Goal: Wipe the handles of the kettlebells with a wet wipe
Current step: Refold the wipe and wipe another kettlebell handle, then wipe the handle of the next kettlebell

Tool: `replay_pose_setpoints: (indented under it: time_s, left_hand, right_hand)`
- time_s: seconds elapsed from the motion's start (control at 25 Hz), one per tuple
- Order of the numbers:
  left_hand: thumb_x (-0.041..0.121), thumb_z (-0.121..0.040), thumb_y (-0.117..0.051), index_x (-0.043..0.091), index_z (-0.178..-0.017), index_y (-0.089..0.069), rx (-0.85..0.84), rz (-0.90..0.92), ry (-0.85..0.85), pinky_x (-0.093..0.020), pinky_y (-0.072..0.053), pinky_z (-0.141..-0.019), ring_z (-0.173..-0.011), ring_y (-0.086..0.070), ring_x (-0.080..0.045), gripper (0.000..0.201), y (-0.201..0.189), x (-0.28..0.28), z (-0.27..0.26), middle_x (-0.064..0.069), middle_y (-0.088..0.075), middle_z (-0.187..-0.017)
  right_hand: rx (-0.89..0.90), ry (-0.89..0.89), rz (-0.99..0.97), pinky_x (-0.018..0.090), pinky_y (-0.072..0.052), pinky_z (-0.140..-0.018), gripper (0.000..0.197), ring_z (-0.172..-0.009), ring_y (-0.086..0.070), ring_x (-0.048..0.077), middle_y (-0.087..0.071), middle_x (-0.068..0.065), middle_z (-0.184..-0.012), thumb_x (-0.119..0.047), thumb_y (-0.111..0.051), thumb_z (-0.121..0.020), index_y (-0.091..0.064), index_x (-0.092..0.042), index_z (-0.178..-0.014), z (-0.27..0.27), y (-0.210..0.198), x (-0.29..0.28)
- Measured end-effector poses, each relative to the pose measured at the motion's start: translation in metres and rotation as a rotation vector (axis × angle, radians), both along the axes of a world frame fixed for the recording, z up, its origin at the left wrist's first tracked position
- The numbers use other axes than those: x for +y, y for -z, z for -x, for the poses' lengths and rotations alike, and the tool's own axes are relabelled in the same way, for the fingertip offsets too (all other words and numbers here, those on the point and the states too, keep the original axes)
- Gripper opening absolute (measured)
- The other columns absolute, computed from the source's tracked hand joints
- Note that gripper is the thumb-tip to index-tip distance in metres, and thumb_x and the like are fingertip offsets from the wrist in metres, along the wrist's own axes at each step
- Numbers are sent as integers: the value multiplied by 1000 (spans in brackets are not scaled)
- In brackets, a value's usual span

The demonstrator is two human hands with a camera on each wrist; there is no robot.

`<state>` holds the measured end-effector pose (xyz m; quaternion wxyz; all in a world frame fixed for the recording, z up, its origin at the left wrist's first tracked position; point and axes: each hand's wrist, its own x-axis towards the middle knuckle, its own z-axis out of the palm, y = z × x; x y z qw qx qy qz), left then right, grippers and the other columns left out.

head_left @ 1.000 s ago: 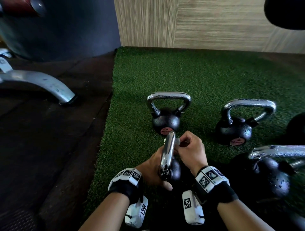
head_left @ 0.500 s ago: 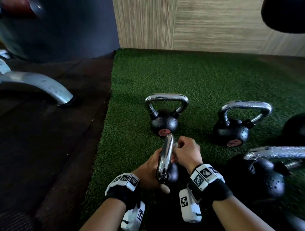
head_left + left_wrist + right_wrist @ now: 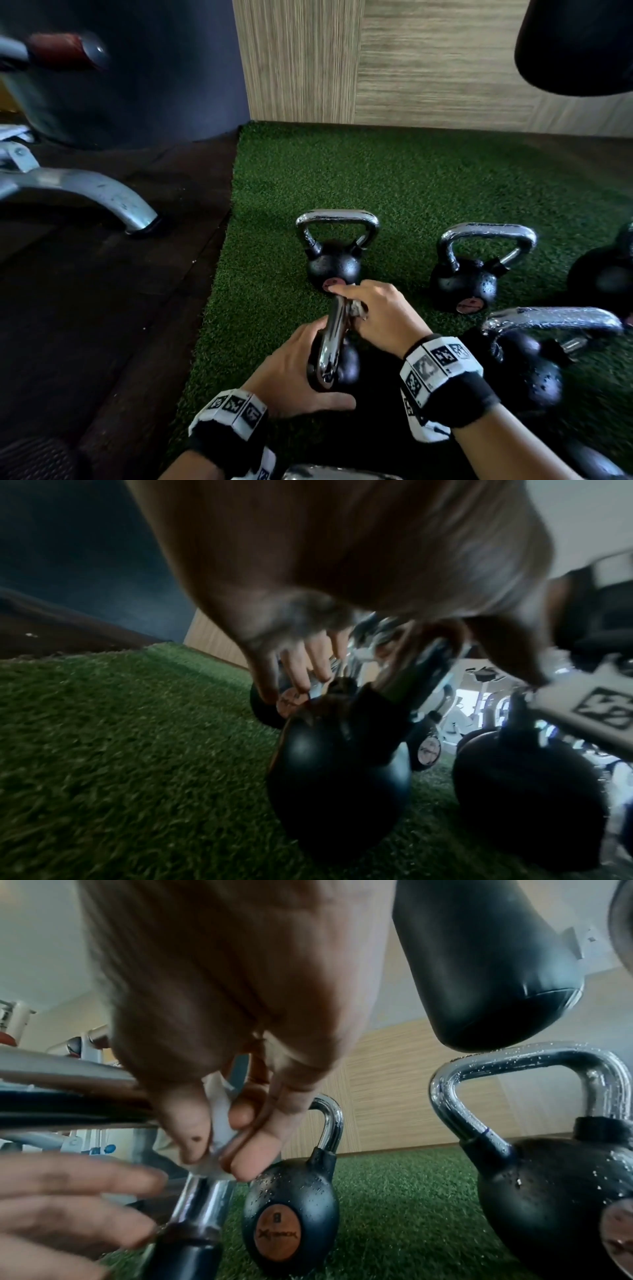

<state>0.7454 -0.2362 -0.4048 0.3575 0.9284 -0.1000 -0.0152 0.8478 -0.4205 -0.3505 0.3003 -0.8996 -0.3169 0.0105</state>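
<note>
With your left hand (image 3: 291,370) steadying the kettlebell (image 3: 337,363) at 6 o'clock on the turf (image 3: 394,178), keep your right hand (image 3: 380,318) pinching the wipe (image 3: 219,1118) and work round the handle (image 3: 334,337).

Green artificial turf (image 3: 394,178) carries at least 4 black chrome-handled kettlebells, among them one marked 8 (image 3: 289,1215), beside dark flooring (image 3: 102,308) bearing a grey machine foot (image 3: 102,198).

Green turf (image 3: 428,178) meets dark flooring (image 3: 102,308) below wood-panelled wall (image 3: 411,61) and navy wall (image 3: 171,68).
</note>
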Motion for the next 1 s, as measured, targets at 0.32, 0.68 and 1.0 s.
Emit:
replay_pose_setpoints:
  time_s: [0.32,0.68,1.0]
  left_hand:
    - [81,-53,-71,35,-96,-61,-156,-259,-125,-21,-55,-65,-71,-64,5,64,-30,19,5,23,-65,-78]
    - [55,-63,-86,40,-95,-76,-49,-171,-73,-5,-45,-66,-75,-66,11,37,-50,49,-25,29,-71,-77]
    - [43,-69,-80,41,-148,-42,359,-246,124,-14,-50,-95,-104,-59,16,88,-82,84,-63,33,-65,-114]
  right_hand:
    - [43,96,22,35,-57,-85,40,-90,-68,17,-73,0,-94,-12,-64,-72,-72,-25,-109,14,-19,-13]
    - [94,197,244,28,-57,-59,17,-67,-63,18,-64,-2,-70,-25,-69,-68,-75,-21,-83,26,-39,-23]
    - [125,86,61,8,-42,-56,22,-65,-57,-7,-63,-15,-72,-28,-80,-72,-67,-29,-90,-18,-95,-43]
